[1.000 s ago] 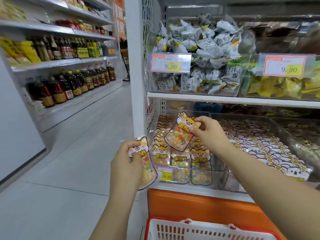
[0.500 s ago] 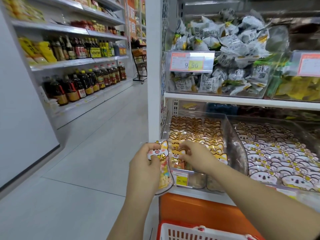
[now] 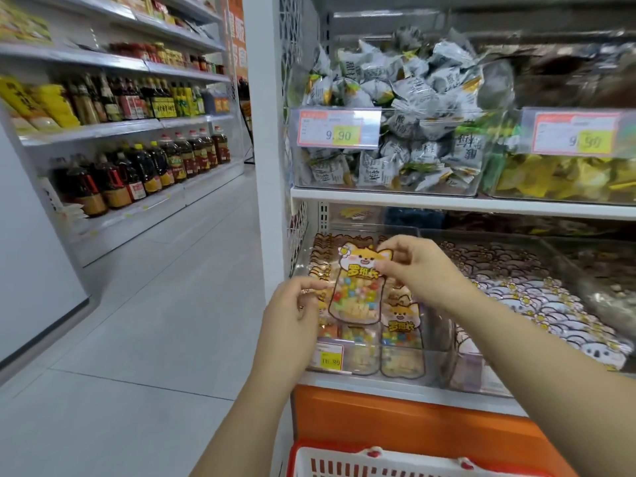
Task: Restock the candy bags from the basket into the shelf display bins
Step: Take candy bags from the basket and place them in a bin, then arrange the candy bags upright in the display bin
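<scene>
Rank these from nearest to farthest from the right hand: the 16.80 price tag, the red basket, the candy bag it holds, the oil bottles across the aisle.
1. candy bag, pinched at its top by the right hand.
2. 16.80 price tag, just below, to the left.
3. red basket, at the bottom edge.
4. oil bottles, far left.

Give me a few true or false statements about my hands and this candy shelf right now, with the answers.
1. The right hand pinches the top of a candy bag. True.
2. That bag shows a panda face. False: it shows an orange cartoon animal face.
3. The price tag in front of the grey packets reads 9.90. True.
4. The basket is blue. False: it has a red rim and a white body.
</scene>
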